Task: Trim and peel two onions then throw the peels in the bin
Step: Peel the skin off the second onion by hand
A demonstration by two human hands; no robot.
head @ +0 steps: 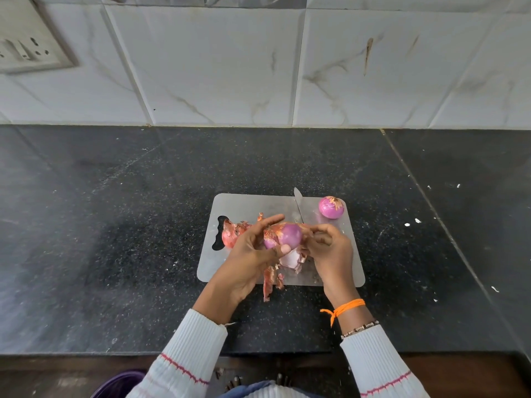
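Two hands [253,251] [330,248] gripping onion [288,235], axis sideways

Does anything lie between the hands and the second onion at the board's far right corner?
Partly. The knife lies on the cutting board just beyond the hands, left of the second onion. The right hand has open board straight ahead; the left hand would cross the blade.
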